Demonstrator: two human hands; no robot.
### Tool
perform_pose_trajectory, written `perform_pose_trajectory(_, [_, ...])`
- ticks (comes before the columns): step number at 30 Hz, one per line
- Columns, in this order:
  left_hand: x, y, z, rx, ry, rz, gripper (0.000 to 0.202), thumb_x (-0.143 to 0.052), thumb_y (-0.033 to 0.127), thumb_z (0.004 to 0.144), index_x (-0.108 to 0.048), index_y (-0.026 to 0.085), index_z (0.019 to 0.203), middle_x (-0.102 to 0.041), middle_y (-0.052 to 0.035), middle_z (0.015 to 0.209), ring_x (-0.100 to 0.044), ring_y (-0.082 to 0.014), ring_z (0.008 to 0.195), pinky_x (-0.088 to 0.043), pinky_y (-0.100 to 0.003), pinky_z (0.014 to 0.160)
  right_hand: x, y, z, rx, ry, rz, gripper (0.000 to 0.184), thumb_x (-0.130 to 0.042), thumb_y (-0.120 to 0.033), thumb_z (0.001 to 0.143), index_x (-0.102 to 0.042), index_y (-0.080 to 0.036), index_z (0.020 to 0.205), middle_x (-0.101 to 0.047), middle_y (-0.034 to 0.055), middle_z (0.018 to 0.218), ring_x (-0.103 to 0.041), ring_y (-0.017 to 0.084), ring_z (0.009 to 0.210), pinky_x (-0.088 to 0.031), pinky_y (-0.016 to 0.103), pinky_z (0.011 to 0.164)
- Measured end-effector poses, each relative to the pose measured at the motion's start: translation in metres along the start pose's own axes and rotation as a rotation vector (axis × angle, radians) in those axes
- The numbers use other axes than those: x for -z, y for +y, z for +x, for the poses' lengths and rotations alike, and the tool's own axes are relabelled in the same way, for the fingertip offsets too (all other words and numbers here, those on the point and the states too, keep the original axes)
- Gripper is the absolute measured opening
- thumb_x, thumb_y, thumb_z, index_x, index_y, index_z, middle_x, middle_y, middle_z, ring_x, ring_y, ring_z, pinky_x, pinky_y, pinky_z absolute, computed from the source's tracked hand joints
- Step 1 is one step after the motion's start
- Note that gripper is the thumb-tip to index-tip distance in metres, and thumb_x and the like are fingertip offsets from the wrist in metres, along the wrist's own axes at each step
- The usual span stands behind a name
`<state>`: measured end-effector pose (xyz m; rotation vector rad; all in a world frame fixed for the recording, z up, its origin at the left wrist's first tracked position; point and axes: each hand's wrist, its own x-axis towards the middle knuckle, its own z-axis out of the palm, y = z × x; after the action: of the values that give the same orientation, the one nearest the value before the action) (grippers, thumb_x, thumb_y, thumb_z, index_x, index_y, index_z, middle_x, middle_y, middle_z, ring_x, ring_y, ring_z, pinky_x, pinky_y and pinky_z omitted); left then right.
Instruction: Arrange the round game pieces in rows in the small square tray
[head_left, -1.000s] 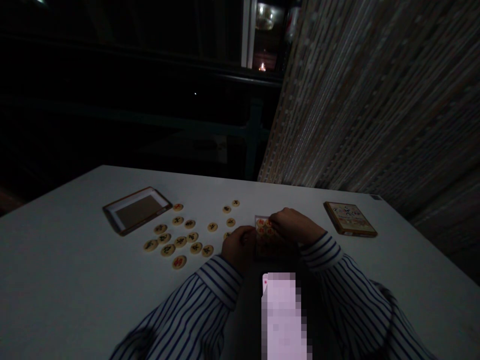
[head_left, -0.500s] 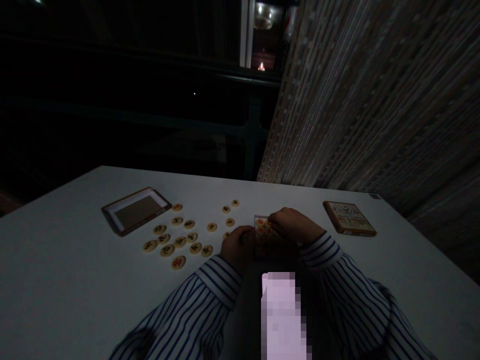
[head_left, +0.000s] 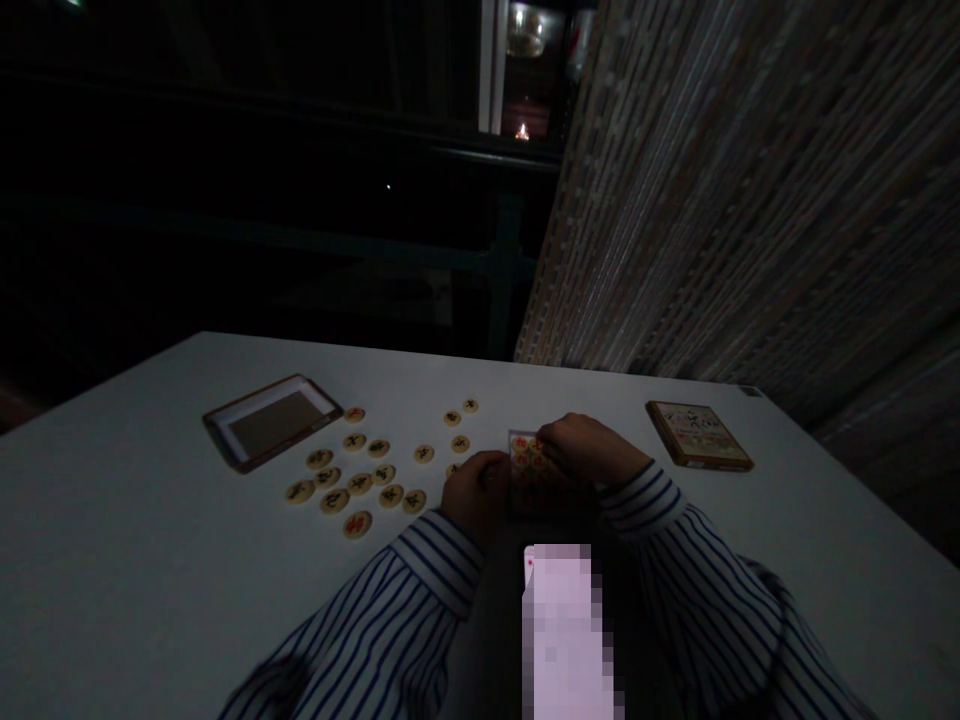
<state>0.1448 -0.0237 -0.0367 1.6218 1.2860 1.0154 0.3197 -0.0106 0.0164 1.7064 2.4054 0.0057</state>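
Observation:
A small open box lies on the white table in front of me, with round wooden game discs packed inside. My left hand curls against the box's left edge. My right hand rests over the box's far right part, fingers pinched at a disc in the top row; whether it grips the disc is too dim to tell. Several loose discs with black or red marks lie scattered to the left of my hands.
A flat brown tray or lid lies at the far left. A printed square box sits at the right near a woven wall. Beyond the table's far edge the room is dark.

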Motion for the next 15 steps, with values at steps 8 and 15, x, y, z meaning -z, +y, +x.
perform_pose_trajectory(8, [-0.0002,-0.0031,0.0017,0.002,-0.016,-0.014,0.023,-0.049,0.033,0.071,-0.062,0.017,0.08,-0.066,-0.0041,0.074,-0.06,-0.0154,0.068,-0.047,-0.024,0.059,0.0,-0.0005,-0.0012,0.007,-0.012,0.001,0.027,-0.036,-0.026,0.083,-0.058,-0.016,0.095,-0.061,0.0115,0.092,-0.057,0.018,0.085,-0.038,0.026,0.068])
perform_pose_trajectory(15, [-0.0005,-0.002,0.0004,-0.01,-0.005,0.016,0.023,-0.047,0.032,0.072,-0.062,0.017,0.08,-0.066,-0.0041,0.074,-0.06,-0.0158,0.069,-0.046,-0.025,0.058,-0.0012,-0.0005,0.001,0.017,-0.012,0.003,0.027,-0.036,-0.024,0.083,-0.059,-0.015,0.093,-0.062,0.0114,0.089,-0.057,0.019,0.084,-0.039,0.026,0.068])
